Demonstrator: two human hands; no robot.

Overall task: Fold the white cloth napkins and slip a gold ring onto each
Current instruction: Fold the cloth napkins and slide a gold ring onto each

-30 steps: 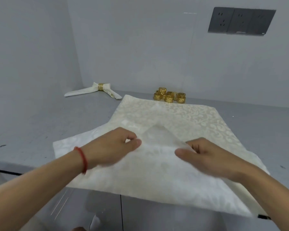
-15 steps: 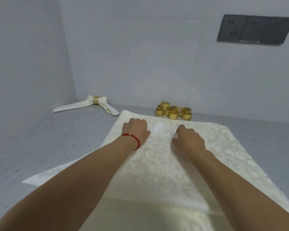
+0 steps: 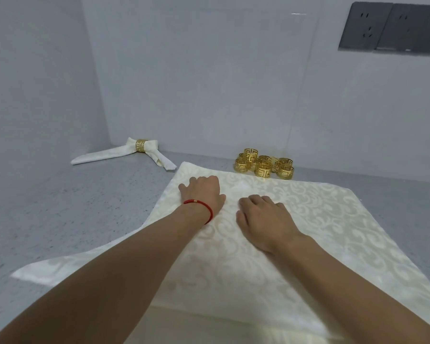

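Both my hands are down flat on the napkin (image 3: 308, 219) right now, left hand (image 3: 204, 192) near its far-left corner, right hand (image 3: 263, 219) just beside it and a touch nearer to me. Fingers look spread and pressing on both, nothing pinched, nothing gripped. The two hands sit close together but apart, with a strip of patterned cloth showing between them.

The napkin covers the near middle of the bench (image 3: 72, 207) and runs off its front edge toward me. Its far edge lies just short of the back wall, and the cloth looks doubled over there (I judge this is the first fold being smoothed).

Here's what matters for the next move: the loose gold rings (image 3: 265, 165) are heaped straight ahead of my hands, just beyond the napkin's far edge, toward the back of the bench. My right hand looks the nearer one to them, though neither reach is long. The fold isn't narrow enough for a ring yet, I'd say.

Over at the far-left back corner lies a finished napkin (image 3: 104, 155), already ringed (image 3: 141, 145), long axis running roughly along the back wall.
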